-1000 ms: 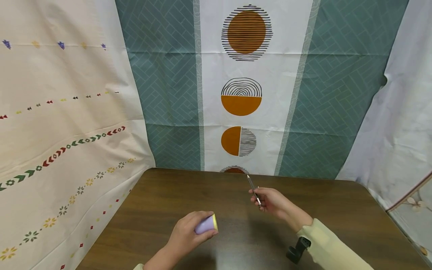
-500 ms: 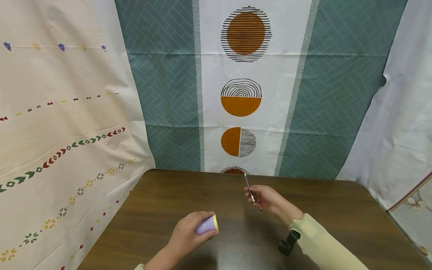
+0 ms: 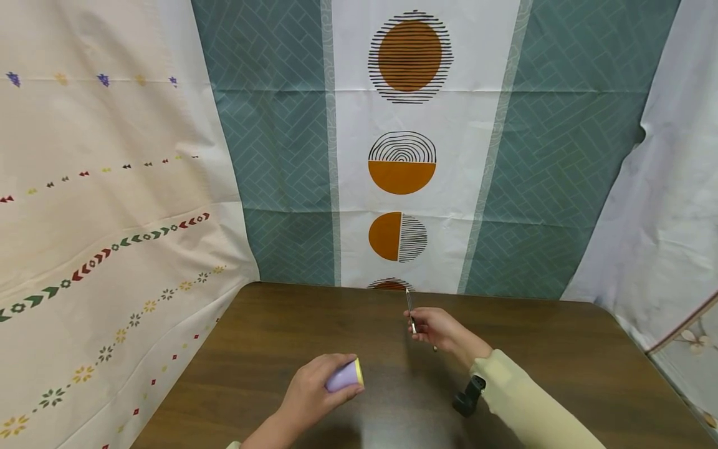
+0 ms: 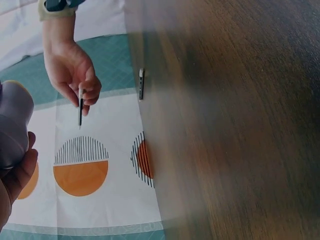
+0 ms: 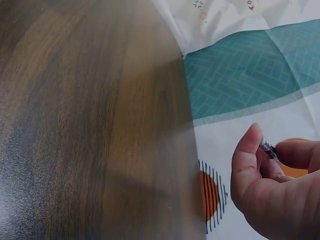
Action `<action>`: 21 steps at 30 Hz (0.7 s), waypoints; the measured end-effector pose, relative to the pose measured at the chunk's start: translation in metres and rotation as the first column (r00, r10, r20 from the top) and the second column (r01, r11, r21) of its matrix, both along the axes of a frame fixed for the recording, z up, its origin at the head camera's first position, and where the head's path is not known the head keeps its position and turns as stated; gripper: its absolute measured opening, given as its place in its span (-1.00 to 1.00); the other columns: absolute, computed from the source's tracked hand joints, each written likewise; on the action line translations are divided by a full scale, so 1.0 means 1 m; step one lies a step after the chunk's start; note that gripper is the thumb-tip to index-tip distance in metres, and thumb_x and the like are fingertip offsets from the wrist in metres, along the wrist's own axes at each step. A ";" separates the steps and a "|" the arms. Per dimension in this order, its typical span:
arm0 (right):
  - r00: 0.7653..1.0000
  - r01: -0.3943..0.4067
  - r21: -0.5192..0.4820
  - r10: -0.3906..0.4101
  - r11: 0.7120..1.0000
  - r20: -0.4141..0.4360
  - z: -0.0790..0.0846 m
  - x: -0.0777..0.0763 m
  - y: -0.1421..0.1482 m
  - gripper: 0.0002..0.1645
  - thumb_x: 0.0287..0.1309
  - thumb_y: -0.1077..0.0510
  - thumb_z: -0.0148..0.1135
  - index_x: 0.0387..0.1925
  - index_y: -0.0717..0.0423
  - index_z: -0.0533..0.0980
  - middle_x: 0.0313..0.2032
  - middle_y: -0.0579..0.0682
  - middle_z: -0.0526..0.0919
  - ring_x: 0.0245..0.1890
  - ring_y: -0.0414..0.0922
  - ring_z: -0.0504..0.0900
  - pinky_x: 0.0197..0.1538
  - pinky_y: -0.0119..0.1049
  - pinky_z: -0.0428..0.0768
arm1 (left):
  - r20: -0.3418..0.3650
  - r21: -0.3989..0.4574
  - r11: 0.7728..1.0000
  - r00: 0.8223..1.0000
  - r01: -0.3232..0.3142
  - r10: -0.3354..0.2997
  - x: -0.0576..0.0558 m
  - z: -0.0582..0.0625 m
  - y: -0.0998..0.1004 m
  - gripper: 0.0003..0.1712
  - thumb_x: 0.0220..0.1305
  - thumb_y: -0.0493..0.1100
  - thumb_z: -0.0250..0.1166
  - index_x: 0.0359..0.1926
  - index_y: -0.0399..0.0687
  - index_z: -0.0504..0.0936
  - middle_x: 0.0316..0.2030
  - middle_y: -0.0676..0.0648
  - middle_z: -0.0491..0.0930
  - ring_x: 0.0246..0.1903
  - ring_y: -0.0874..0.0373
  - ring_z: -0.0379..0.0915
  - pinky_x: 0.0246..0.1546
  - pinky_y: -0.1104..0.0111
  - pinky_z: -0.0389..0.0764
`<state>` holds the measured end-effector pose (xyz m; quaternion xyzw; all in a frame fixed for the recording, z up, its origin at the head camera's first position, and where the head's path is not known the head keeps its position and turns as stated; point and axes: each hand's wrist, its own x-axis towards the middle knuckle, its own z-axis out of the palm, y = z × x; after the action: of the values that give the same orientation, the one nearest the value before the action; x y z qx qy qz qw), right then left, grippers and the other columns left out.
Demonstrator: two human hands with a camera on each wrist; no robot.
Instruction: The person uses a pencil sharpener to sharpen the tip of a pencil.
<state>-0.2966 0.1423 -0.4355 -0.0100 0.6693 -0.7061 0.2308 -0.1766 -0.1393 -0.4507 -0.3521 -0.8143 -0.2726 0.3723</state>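
Observation:
My left hand [image 3: 310, 388] grips a lilac, cup-like object [image 3: 342, 375] with a yellow rim, tipped on its side so the rim faces right. In the left wrist view its waisted body [image 4: 14, 117] shows at the left edge. A slim dark pen [image 3: 409, 305] with a pale tip is pinched between thumb and fingers of my right hand [image 3: 443, 330], above the table. The right wrist view shows only one end of that pen [image 5: 269, 148]. Under the right hand a second pen [image 4: 141, 84] lies on the table; the head view shows just its end.
The brown wooden table [image 3: 280, 324] has rounded far corners. Behind it hangs a teal and white cloth [image 3: 280, 156] with orange circles. A cream patterned cloth [image 3: 112, 187] hangs at the left, a white one [image 3: 673, 218] at the right.
My right hand has moved a little left with the pen, which now points more straight away from me. The left hand and the lilac object have stayed in place.

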 end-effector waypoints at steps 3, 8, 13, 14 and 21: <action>1.000 0.009 0.010 -0.009 1.000 0.002 -0.003 -0.003 -0.002 -0.64 0.59 0.24 -0.15 0.18 0.39 0.44 -0.39 -0.12 0.50 -0.42 -0.31 0.55 -0.35 -0.53 0.62 | 0.007 -0.003 1.000 1.000 -0.004 0.004 0.000 -0.001 0.001 -0.50 0.03 0.04 0.61 -0.03 -0.03 0.72 -0.20 0.02 0.77 -0.30 0.21 0.65 -0.27 0.56 0.60; 0.999 0.041 0.026 -0.041 0.999 -0.013 -0.010 -0.007 -0.007 -0.55 0.58 0.26 -0.11 0.31 0.50 0.35 -0.35 -0.11 0.53 -0.39 -0.30 0.56 -0.35 -0.50 0.64 | 0.024 -0.009 1.000 1.000 -0.003 0.003 0.001 -0.003 0.002 -0.50 -0.01 0.01 0.63 -0.04 -0.03 0.73 -0.20 0.03 0.78 -0.30 0.22 0.65 -0.27 0.58 0.60; 0.993 0.107 0.044 -0.104 0.993 -0.050 -0.015 -0.015 -0.014 -0.55 0.55 0.28 -0.04 0.28 0.53 0.37 -0.38 -0.11 0.60 -0.40 -0.30 0.59 -0.29 -0.44 0.64 | 0.019 -0.014 1.000 1.000 0.007 -0.007 -0.001 -0.004 0.003 -0.50 -0.01 0.02 0.63 -0.04 -0.03 0.73 -0.20 0.03 0.78 -0.30 0.23 0.65 -0.28 0.58 0.60; 0.992 0.119 0.049 -0.116 0.992 -0.056 -0.015 -0.017 -0.015 -0.55 0.54 0.28 -0.03 0.28 0.54 0.37 -0.40 -0.11 0.62 -0.41 -0.30 0.60 -0.29 -0.45 0.63 | 0.016 -0.015 1.000 1.000 0.007 -0.007 -0.001 -0.004 0.003 -0.50 -0.01 0.03 0.63 -0.05 -0.02 0.73 -0.20 0.03 0.78 -0.30 0.23 0.65 -0.28 0.57 0.60; 0.978 0.196 0.089 -0.188 0.977 -0.087 -0.023 -0.026 -0.020 -0.50 0.50 0.32 0.02 0.31 0.60 0.32 -0.27 0.11 0.75 -0.41 -0.28 0.63 -0.35 -0.47 0.60 | 0.010 -0.013 1.000 1.000 0.019 -0.019 -0.004 -0.004 0.003 -0.49 -0.03 0.02 0.64 -0.05 -0.04 0.74 -0.20 0.02 0.78 -0.30 0.21 0.66 -0.27 0.56 0.60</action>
<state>-0.3226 0.1224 -0.4585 0.0384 0.7092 -0.6909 0.1354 -0.1805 -0.1365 -0.4547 -0.3609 -0.8145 -0.2726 0.3632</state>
